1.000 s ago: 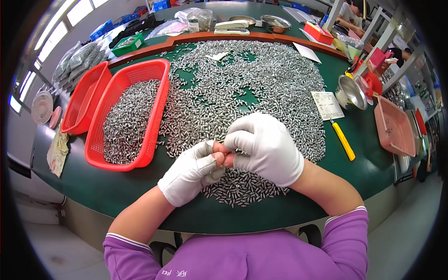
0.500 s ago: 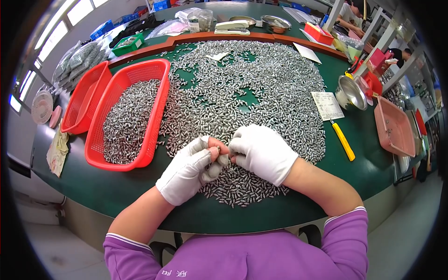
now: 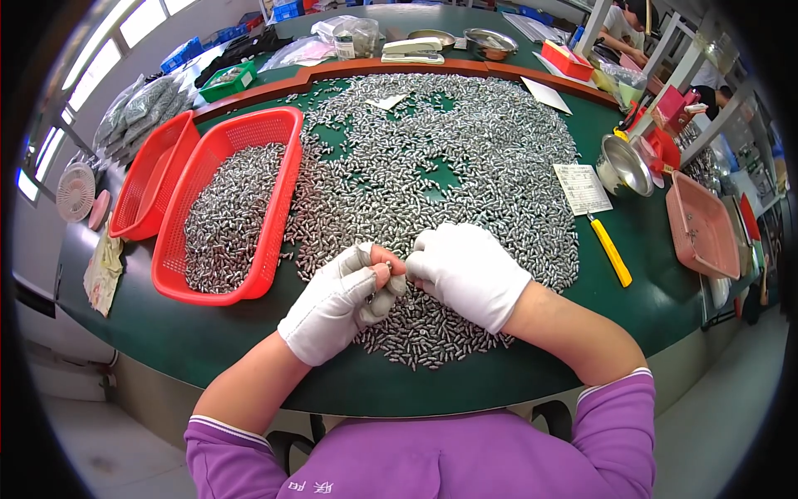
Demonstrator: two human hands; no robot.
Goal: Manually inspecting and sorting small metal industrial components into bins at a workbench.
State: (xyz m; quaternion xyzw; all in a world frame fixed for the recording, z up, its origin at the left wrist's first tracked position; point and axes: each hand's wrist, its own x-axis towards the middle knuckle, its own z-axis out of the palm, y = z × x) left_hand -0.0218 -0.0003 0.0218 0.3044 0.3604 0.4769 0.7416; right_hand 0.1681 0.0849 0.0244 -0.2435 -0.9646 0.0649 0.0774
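Observation:
A wide spread of small silvery metal parts point(image 3: 499, 166), short and ribbed, lies over the green table point(image 3: 532, 366). Above its near part my two gloved hands meet, the thumb and fingertips of the left glove bare. My left hand point(image 3: 341, 303) is closed, with a small metal part pinched between its thumb and forefinger. Close against those fingertips is my right hand point(image 3: 465, 270), its fingers curled together; whatever they grip is hidden from view. To the left, a red perforated basket point(image 3: 287, 195) holds a heap of the same metal parts.
Another red basket point(image 3: 154, 179) leans beside the filled one. Along the right lie a paper slip point(image 3: 582, 190), a yellow-handled tool point(image 3: 611, 254), a steel bowl point(image 3: 625, 166) and a pink tray point(image 3: 702, 224). A raised brown edging point(image 3: 399, 65) bounds the far side. Another person point(image 3: 619, 37) sits at the far right.
My right hand's fingers have shifted slightly and curled more out of view at the left fingertips. The left hand keeps its pinch in nearly the same place.

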